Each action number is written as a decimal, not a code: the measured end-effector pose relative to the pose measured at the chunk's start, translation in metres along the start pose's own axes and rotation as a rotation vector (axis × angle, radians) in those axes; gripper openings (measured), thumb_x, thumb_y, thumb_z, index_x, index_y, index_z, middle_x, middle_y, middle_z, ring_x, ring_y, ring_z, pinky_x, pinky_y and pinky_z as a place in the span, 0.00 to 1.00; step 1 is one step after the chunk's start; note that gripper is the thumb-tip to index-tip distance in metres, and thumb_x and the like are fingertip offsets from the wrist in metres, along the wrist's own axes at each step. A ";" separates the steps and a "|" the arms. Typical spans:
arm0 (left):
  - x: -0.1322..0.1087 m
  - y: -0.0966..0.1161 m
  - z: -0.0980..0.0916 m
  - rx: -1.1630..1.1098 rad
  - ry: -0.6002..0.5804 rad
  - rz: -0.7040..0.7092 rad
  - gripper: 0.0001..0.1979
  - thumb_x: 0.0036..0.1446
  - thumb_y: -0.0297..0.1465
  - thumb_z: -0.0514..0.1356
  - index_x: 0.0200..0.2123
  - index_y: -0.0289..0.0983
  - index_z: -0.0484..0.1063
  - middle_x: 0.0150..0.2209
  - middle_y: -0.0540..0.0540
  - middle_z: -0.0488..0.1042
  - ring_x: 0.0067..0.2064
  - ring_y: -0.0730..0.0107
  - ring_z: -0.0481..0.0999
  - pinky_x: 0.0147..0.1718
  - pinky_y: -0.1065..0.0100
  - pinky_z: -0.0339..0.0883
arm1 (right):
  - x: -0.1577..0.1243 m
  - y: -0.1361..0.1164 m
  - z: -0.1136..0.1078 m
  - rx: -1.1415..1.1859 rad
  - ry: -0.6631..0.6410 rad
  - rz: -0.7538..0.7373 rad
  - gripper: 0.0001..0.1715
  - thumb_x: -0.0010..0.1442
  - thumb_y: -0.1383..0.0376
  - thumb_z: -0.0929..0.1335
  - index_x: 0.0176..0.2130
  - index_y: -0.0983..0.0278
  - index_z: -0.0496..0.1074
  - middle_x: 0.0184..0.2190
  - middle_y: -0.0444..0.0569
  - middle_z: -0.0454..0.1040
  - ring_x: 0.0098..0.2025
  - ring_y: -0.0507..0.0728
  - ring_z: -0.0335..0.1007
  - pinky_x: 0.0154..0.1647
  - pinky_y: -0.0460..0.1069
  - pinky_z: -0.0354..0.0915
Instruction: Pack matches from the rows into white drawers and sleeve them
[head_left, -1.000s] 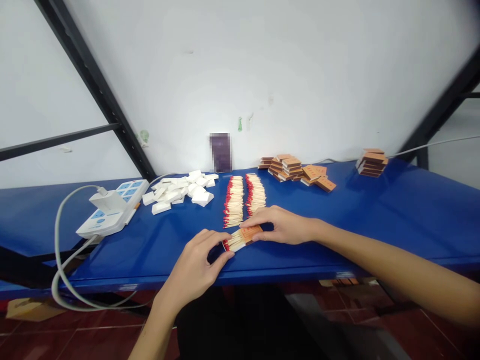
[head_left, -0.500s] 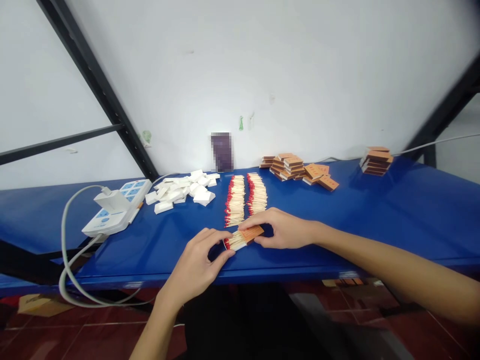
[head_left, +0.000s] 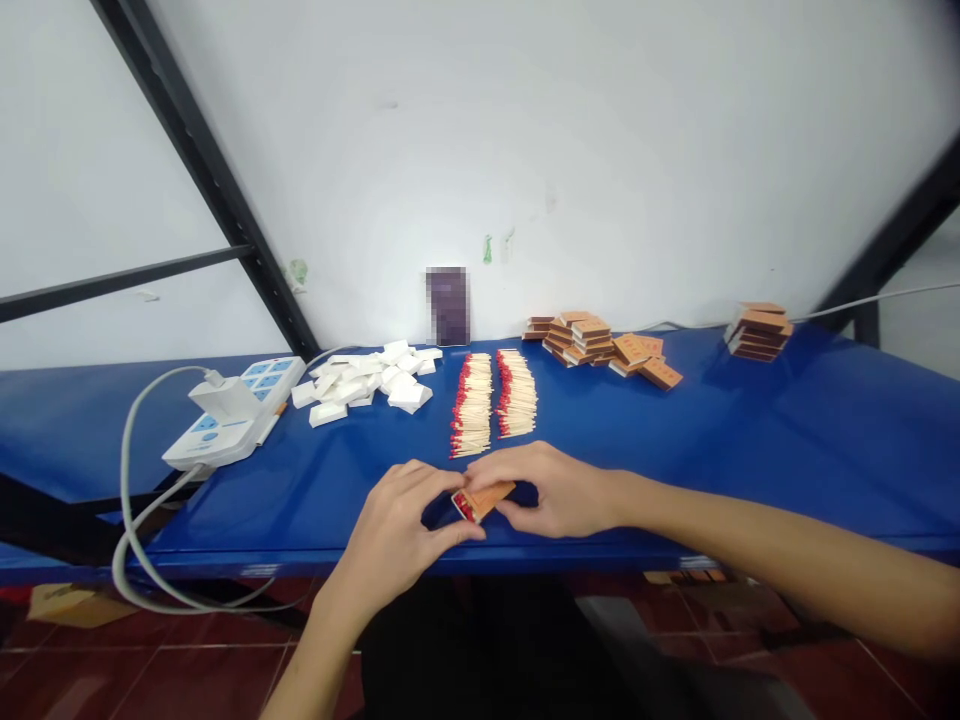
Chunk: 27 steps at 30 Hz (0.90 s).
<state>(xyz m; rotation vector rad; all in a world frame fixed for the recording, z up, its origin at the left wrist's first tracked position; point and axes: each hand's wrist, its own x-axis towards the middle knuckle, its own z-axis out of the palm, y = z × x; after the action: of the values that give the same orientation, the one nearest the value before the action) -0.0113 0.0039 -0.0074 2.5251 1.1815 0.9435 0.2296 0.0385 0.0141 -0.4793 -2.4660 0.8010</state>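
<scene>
Your blue table carries a white power strip, a heap of white trays, orange sleeves and two rows of matches. Near its front edge, your left hand and right hand both pinch one orange matchbox, its tray of red-tipped matches nearly closed in.

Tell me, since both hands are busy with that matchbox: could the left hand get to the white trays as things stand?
Probably yes. The left hand would first have to let go of the matchbox; bare blue table lies between it and the white trays.
</scene>
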 end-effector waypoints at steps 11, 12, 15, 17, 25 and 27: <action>0.005 0.007 0.000 0.036 -0.032 0.106 0.33 0.40 0.61 0.66 0.33 0.37 0.70 0.31 0.50 0.75 0.33 0.65 0.72 0.36 0.64 0.59 | -0.001 -0.008 0.009 0.149 -0.088 -0.069 0.24 0.53 0.74 0.68 0.50 0.65 0.76 0.47 0.51 0.78 0.45 0.55 0.76 0.49 0.47 0.69; 0.005 0.007 0.001 0.047 -0.027 0.123 0.33 0.41 0.62 0.65 0.32 0.37 0.69 0.30 0.50 0.75 0.32 0.65 0.71 0.35 0.63 0.59 | 0.000 -0.008 0.010 0.160 -0.096 -0.078 0.24 0.52 0.75 0.68 0.50 0.66 0.76 0.47 0.51 0.78 0.46 0.55 0.76 0.50 0.47 0.69; 0.005 0.008 0.002 0.079 -0.003 0.166 0.33 0.42 0.63 0.63 0.30 0.37 0.67 0.28 0.50 0.73 0.31 0.65 0.70 0.35 0.63 0.58 | 0.002 -0.008 0.011 0.183 -0.108 -0.101 0.25 0.52 0.77 0.67 0.50 0.67 0.76 0.47 0.52 0.78 0.47 0.55 0.76 0.51 0.47 0.69; 0.005 0.009 0.000 0.058 -0.036 0.146 0.32 0.40 0.61 0.66 0.30 0.37 0.67 0.29 0.50 0.73 0.31 0.65 0.69 0.34 0.63 0.58 | 0.002 -0.009 0.010 0.188 -0.122 -0.095 0.25 0.52 0.76 0.67 0.50 0.67 0.76 0.47 0.52 0.78 0.47 0.55 0.76 0.51 0.47 0.69; 0.004 0.007 -0.011 -0.163 -0.223 -0.044 0.25 0.45 0.48 0.74 0.40 0.41 0.74 0.41 0.49 0.77 0.44 0.61 0.72 0.45 0.63 0.65 | -0.006 -0.009 -0.008 0.152 -0.187 -0.020 0.23 0.55 0.74 0.69 0.52 0.65 0.74 0.51 0.52 0.78 0.48 0.56 0.76 0.51 0.49 0.69; 0.004 0.007 -0.011 -0.158 -0.226 -0.051 0.20 0.51 0.47 0.71 0.41 0.42 0.74 0.42 0.49 0.77 0.45 0.62 0.72 0.46 0.63 0.65 | -0.007 -0.010 -0.009 0.138 -0.173 -0.012 0.21 0.57 0.73 0.69 0.52 0.66 0.74 0.50 0.53 0.78 0.48 0.56 0.77 0.50 0.49 0.70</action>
<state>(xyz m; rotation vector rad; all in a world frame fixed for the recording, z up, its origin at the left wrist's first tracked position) -0.0118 0.0018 0.0059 2.3895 1.0552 0.6887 0.2387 0.0311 0.0244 -0.3584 -2.5440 1.0394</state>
